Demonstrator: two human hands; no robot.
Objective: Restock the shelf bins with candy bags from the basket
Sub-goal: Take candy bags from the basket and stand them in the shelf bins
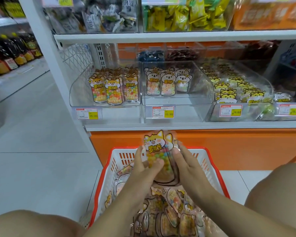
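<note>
The fingers (138, 152) of the left hand (144, 170) lie up the near-left edge of a candy bag (158, 147), with the thumb pressed across its clear front over the coloured sweets. The right hand (188, 165) pinches the opposite edge, thumb on the front and fingers curled behind. The bag stands upright at lower centre of the frame, fox face towards the camera. It is held above the far end of the basket (102, 175) and just below the shelf lip (195, 125).

More loose bags (169, 211) lie heaped in the basket under both forearms. The red rim runs close on either side of the wrists.

Above the lip, at centre left, the left bin (79, 93) holds matching fox bags in upright rows set back from its low front wall, leaving bare floor in front of them. The middle bin (200, 93) has a few koala bags at its back left and much open room. The right bin (263, 79) is crowded with tiger bags.

Below the lip an orange base panel (229, 147) stands directly behind the basket. A white upright (46, 48) slants down the left of the shelving, with open tiled floor (32, 125) beyond it. Bare knees (32, 223) fill both lower corners.
</note>
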